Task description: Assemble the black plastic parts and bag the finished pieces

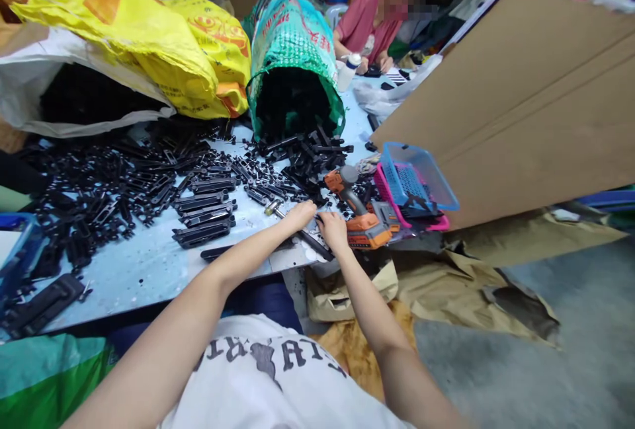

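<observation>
My left hand (300, 213) is at the front edge of the work table, its fingers closed; what they hold, if anything, is too small to make out. Close beside it, my right hand (333, 228) has its fingers pinched together near a small dark piece that I cannot identify. Under my hands lies a hammer (272, 207), its metal head to the left and its dark handle pointing toward the table edge. An orange cordless drill (370, 229) lies just right of my right hand. Left of my hands, several long black plastic parts (204, 216) are lined up in a stack.
Heaps of black parts (114, 178) cover the left of the table (153, 264). A green sack (292, 39) spills more parts behind my hands. Yellow sacks (149, 45), a blue basket (421, 174) and a large cardboard sheet (526, 98) stand around. Across the table sits another person (367, 22).
</observation>
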The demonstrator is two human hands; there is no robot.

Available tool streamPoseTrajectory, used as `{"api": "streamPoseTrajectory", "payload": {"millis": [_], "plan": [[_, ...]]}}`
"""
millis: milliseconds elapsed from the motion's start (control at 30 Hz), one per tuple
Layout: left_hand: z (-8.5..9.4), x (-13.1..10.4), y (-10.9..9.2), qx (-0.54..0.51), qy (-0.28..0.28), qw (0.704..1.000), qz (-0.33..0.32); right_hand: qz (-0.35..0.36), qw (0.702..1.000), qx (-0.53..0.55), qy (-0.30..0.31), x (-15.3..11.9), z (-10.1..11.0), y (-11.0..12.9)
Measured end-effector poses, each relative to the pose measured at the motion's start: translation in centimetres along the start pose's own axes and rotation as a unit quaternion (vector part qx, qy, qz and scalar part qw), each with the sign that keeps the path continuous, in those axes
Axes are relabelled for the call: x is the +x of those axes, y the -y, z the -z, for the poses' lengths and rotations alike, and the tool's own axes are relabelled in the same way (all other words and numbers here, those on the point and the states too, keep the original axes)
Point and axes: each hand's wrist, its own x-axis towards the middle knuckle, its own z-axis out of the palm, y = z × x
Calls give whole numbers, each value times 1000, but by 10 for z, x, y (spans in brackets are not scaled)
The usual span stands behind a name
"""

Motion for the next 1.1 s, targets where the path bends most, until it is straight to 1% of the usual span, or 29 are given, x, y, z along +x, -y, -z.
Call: {"api": "streamPoseTrajectory", "payload": {"millis": [33, 67, 100, 133, 200, 233, 267, 333, 367, 433, 500, 600, 733, 867, 933, 1000, 1067, 1100], "plan": [[7, -10, 6, -5, -14, 1000, 6, 9, 1000, 2, -3, 3, -2, 2], [16, -23, 15, -16, -40, 999, 11, 17, 1000, 8, -10, 6, -4, 5], [26, -41, 25, -28, -70, 997, 16, 25, 999, 20, -20, 9, -4, 9], [37, -63, 37, -58, -135, 989, 24, 33, 998, 43, -33, 12, -4, 14], [54, -118, 61, -103, -275, 955, 51, 54, 989, 121, -59, 16, -2, 30], [60, -148, 71, -102, -328, 936, 74, 70, 980, 173, -68, 17, 1, 41], [63, -178, 80, -89, -367, 920, 101, 92, 967, 226, -67, 16, 4, 53], [62, -232, 90, -55, -406, 901, 145, 155, 937, 313, -31, 13, 11, 81], [58, -254, 93, -38, -415, 894, 166, 188, 923, 336, 1, 10, 15, 96], [46, -282, 95, -7, -424, 882, 203, 241, 907, 339, 73, 5, 23, 123], [35, -296, 97, 18, -426, 876, 225, 267, 908, 296, 126, 1, 32, 144], [24, -301, 101, 41, -414, 880, 228, 284, 924, 200, 158, 0, 45, 164], [23, -305, 107, 86, -417, 881, 207, 300, 936, 70, 170, -3, 55, 183], [23, -305, 109, 139, -416, 882, 171, 323, 925, -13, 200, -8, 51, 199], [22, -304, 108, 150, -391, 897, 139, 332, 919, -31, 210, -8, 47, 203], [23, -305, 106, 144, -347, 922, 100, 334, 919, -31, 206, -9, 44, 202], [25, -309, 102, 132, -297, 942, 86, 333, 925, -7, 183, -11, 41, 197], [27, -312, 100, 131, -275, 948, 94, 332, 929, 18, 162, -13, 40, 192]]}}
